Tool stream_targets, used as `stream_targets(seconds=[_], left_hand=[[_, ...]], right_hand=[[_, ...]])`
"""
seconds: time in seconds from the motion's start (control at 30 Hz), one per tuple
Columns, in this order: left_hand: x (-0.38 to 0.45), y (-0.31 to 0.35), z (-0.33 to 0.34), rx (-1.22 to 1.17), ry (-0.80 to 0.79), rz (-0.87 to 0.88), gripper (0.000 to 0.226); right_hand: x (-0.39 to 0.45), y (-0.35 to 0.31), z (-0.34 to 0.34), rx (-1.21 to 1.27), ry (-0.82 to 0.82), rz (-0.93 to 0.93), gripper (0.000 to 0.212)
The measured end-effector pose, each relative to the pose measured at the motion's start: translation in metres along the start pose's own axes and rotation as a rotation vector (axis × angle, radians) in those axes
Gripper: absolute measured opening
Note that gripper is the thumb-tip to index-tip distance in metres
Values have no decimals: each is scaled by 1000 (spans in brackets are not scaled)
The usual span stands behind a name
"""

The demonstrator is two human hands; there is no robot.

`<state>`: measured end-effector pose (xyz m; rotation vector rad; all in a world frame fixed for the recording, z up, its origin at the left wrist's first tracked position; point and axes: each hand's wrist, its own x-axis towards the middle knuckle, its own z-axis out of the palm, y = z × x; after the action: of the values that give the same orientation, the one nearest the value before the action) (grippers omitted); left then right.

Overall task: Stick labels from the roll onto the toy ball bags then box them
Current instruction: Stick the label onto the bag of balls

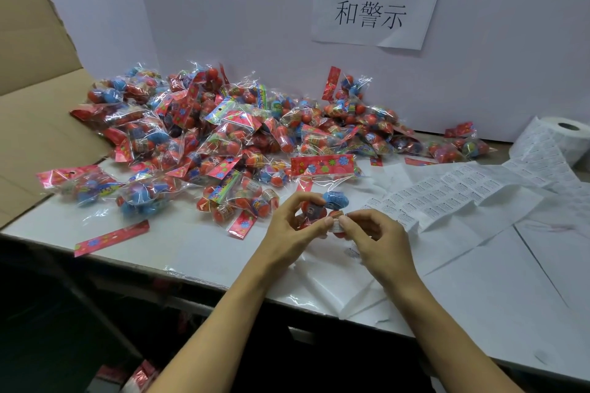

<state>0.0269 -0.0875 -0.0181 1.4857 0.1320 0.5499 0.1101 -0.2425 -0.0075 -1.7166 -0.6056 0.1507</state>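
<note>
Left hand (289, 226) grip clamps toy ball bag (319, 210) steady, just in front of bag pile (223, 137); right hand (372, 233) grip pinches label (336, 224), pressing it onto bag.

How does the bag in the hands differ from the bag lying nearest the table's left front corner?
The held bag is lifted off the table, gripped by the left hand, while the right hand presses a white label onto it. The corner bag lies flat, untouched, and shows no label from here. The held bag's red header card faces the camera squarely; the corner bag's is angled away. Both are clear bags of red and blue balls.
</note>
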Motion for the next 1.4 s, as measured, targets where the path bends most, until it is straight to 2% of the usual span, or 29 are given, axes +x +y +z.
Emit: stream_targets(seconds=[0.17,0.33,0.47,0.57,0.8,0.97,1.07,1.23,1.4], left_hand=[[1,-1,0,5,15,-11,26],[1,-1,0,7,5,-10,27],[1,-2,0,-9,29,-15,26],[1,-2,-1,-18,21,-16,26],[1,-1,0,-31,30,-20,26],[1,-2,-1,-26,24,-18,27],[1,-1,-1,-24,22,-26,32],[-1,-1,-1,-45,-47,-31,42],[0,-2,-1,-20,-21,-21,43]], right_hand=[[1,5,1,-34,34,-13,12],[0,3,2,-41,16,-66,4],[2,5,-1,-6,25,-15,20],[-1,4,-3,-14,-33,-50,7],[-4,2,-3,-28,-67,-61,22],[-4,3,-3,-33,-57,-49,15],[-3,3,-4,11,-47,-51,26],[-2,-3,-2,47,-24,-52,6],[1,3,-1,-3,-1,-44,17]])
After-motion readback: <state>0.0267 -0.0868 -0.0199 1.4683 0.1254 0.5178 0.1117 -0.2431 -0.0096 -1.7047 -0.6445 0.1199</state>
